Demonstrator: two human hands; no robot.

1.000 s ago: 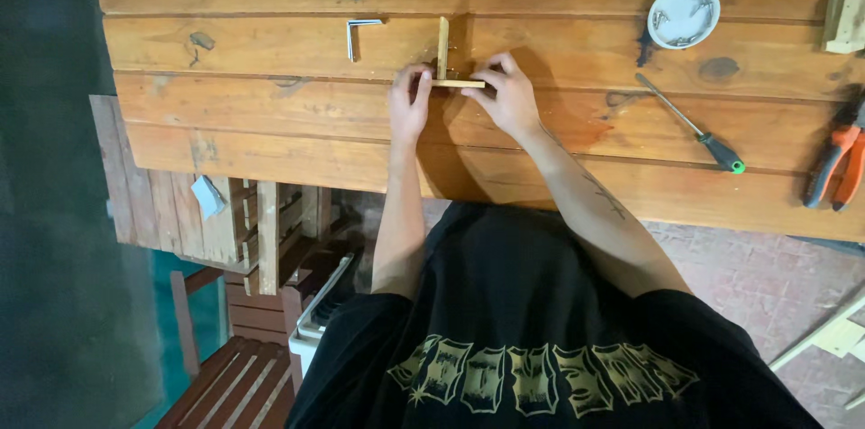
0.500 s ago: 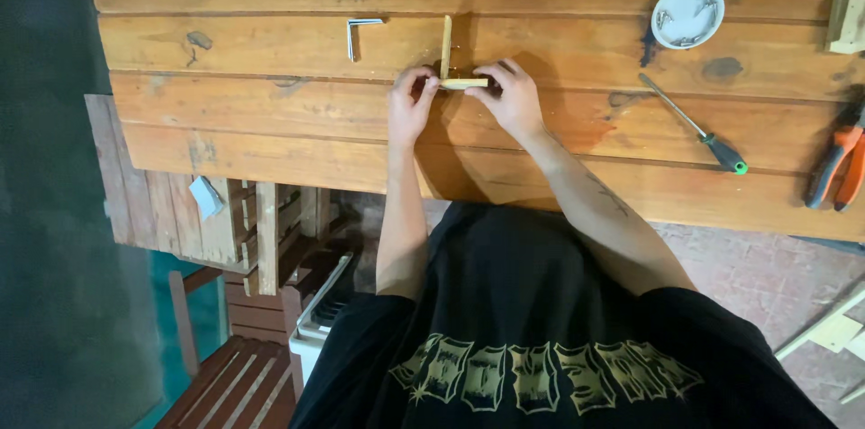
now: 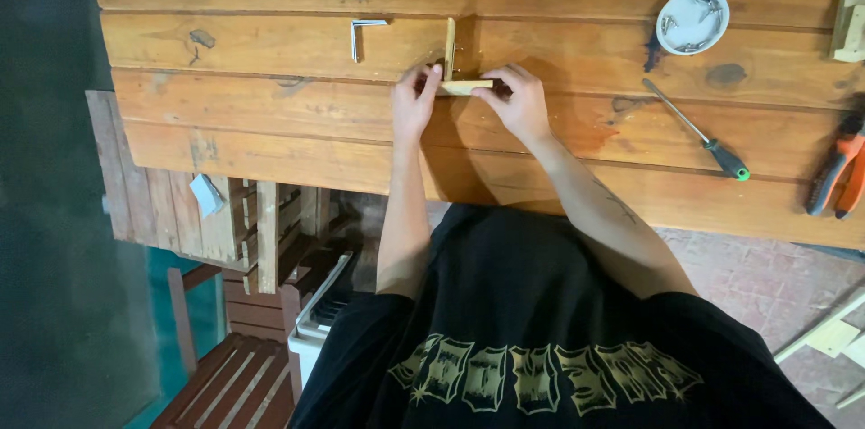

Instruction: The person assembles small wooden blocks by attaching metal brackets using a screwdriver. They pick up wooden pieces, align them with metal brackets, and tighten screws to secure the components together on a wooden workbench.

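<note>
Two thin pale wooden sticks lie on the plank table [image 3: 270,114]. One short stick [image 3: 465,86] runs crosswise and the other stick [image 3: 450,43] points away from me, the pair meeting in a T. My left hand [image 3: 413,103] pinches the short stick's left end with its fingertips. My right hand [image 3: 518,101] grips its right end. Both hands rest on the wood.
A bent metal bracket [image 3: 362,32] lies left of the sticks. To the right are a screwdriver [image 3: 698,132] with a green-tipped handle, a white dish [image 3: 692,21] of small metal parts, orange-handled pliers [image 3: 838,175] and a pale wooden block [image 3: 850,25]. Wooden crates [image 3: 252,231] stand below the table edge.
</note>
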